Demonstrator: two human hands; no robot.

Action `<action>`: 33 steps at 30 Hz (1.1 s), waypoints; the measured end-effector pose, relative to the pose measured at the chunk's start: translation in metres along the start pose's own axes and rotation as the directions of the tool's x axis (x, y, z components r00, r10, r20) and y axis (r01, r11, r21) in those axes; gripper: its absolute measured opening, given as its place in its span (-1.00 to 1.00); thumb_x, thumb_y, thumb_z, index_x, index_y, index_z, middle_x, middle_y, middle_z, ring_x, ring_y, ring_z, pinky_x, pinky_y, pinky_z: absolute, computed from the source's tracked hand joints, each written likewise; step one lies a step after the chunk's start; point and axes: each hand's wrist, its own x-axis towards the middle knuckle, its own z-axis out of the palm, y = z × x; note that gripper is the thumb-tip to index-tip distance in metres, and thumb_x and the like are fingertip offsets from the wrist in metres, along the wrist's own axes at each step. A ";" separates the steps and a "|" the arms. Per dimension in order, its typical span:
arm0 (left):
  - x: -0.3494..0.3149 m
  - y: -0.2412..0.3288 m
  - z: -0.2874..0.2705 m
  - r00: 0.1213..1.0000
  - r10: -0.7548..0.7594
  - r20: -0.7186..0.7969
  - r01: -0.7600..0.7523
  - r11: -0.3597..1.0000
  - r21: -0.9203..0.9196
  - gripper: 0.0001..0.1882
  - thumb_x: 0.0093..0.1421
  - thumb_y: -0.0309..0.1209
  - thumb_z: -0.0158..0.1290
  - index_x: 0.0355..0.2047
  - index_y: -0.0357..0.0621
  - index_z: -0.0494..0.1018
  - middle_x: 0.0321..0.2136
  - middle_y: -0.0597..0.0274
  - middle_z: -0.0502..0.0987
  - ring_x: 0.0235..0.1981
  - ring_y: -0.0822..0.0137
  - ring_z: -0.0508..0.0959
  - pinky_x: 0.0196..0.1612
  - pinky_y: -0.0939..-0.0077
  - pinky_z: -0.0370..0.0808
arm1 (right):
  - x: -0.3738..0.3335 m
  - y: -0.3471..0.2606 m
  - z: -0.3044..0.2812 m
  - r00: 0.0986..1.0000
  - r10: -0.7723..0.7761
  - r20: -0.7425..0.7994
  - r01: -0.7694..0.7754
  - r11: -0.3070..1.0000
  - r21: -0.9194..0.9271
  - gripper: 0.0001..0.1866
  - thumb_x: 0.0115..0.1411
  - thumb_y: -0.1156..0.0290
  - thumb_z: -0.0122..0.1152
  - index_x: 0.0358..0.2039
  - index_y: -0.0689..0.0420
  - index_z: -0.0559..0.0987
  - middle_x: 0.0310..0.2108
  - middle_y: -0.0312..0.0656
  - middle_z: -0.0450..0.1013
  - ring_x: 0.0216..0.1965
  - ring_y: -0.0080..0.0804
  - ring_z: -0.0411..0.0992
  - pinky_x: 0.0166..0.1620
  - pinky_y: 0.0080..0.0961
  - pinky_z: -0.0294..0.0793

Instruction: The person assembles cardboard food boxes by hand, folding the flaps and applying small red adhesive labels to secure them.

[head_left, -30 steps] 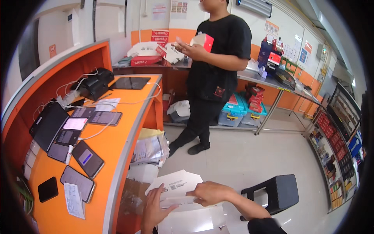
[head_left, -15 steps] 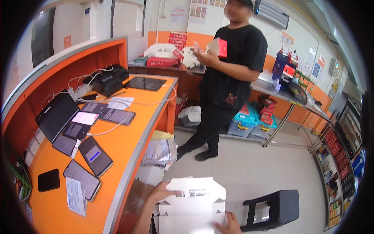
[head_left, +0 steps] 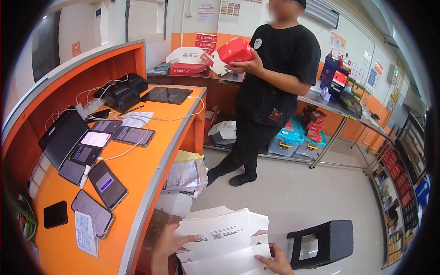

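Low in front of me is a small stack of white cardboard box blanks [head_left: 217, 240], flat and scored, with red showing along some notched edges. Dark print and a small square code mark the top sheet. My left hand [head_left: 170, 243] grips the stack's left edge, thumb on top and the other fingers mostly underneath. At the right edge my right hand [head_left: 278, 262] is closed on the blanks, its thumb lying over the top sheet. The sheets are slightly fanned, and their lower ends run out of view.
To the left stands an orange counter [head_left: 146, 183] with several phones [head_left: 107, 184], a tablet [head_left: 167, 95] and cables. A co-worker [head_left: 279, 59] in black holds a red box [head_left: 235, 50] beyond. A black stool [head_left: 337, 245] stands at right, near shelves [head_left: 398, 188].
The blanks have tilted and fanned apart, showing more sheets and red edges. My right hand has risen slightly along the edge. The co-worker has turned the red box and lifted it leftward.
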 end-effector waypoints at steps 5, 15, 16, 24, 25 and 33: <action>-0.010 0.008 0.005 0.999 -0.001 -0.051 0.000 1.000 -0.024 -0.55 -0.09 -0.46 0.38 -0.17 -0.42 0.54 -0.34 0.08 0.64 -0.37 0.38 0.62 -0.24 0.46 0.55 | 0.030 0.001 -0.009 0.972 -0.060 0.226 0.025 0.988 0.155 -0.41 0.07 0.25 0.37 0.02 0.32 0.39 -0.21 -0.10 0.49 -0.17 -0.39 0.46 -0.07 -0.44 0.45; -0.018 0.008 0.022 0.989 -0.089 -0.122 0.088 0.996 -0.015 -0.56 -0.04 -0.43 0.36 -0.15 -0.39 0.53 -0.35 0.07 0.63 -0.39 0.37 0.61 -0.39 0.49 0.58 | 0.011 0.006 0.020 0.997 0.078 -0.029 -0.082 0.976 -0.202 -0.32 0.03 0.20 0.37 0.06 0.37 0.37 -0.31 0.14 0.49 -0.28 -0.06 0.52 -0.17 -0.30 0.50; -0.019 0.012 0.024 0.988 -0.097 -0.121 0.099 0.995 0.005 -0.56 -0.04 -0.43 0.36 -0.16 -0.38 0.53 -0.35 0.07 0.63 -0.39 0.37 0.61 -0.41 0.50 0.59 | 0.012 0.012 0.027 0.995 0.077 -0.070 -0.086 0.987 -0.134 -0.34 0.01 0.24 0.41 0.04 0.36 0.40 -0.17 0.17 0.47 -0.16 -0.04 0.49 -0.09 -0.33 0.48; -0.005 0.029 0.018 0.980 -0.173 -0.100 0.176 0.984 0.019 -0.52 -0.02 -0.44 0.34 -0.08 -0.31 0.50 -0.33 0.11 0.62 -0.40 0.37 0.61 -0.51 0.47 0.61 | 0.023 0.011 0.008 0.985 0.023 0.171 -0.033 0.998 0.055 -0.38 0.11 0.24 0.30 0.13 0.23 0.36 -0.14 0.10 0.50 -0.12 -0.15 0.51 -0.05 -0.31 0.48; -0.001 0.020 0.015 0.987 -0.109 -0.121 0.114 0.993 0.033 -0.52 -0.02 -0.43 0.34 -0.08 -0.30 0.49 -0.32 0.13 0.61 -0.40 0.37 0.61 -0.52 0.47 0.61 | 0.023 -0.004 0.005 0.977 0.079 0.196 -0.096 0.992 0.078 -0.39 0.11 0.25 0.30 0.13 0.22 0.36 -0.12 0.07 0.50 -0.08 -0.17 0.49 -0.01 -0.32 0.46; 0.041 -0.091 0.028 0.936 0.144 -0.322 -0.006 0.920 0.393 -0.45 0.03 -0.25 0.30 -0.02 -0.24 0.41 -0.08 -0.05 0.46 -0.06 0.10 0.50 -0.04 0.22 0.46 | 0.035 -0.015 0.003 0.984 -0.031 0.174 0.006 0.990 0.141 -0.40 0.02 0.39 0.34 0.08 0.31 0.41 -0.10 0.08 0.51 -0.03 -0.15 0.47 0.06 -0.36 0.41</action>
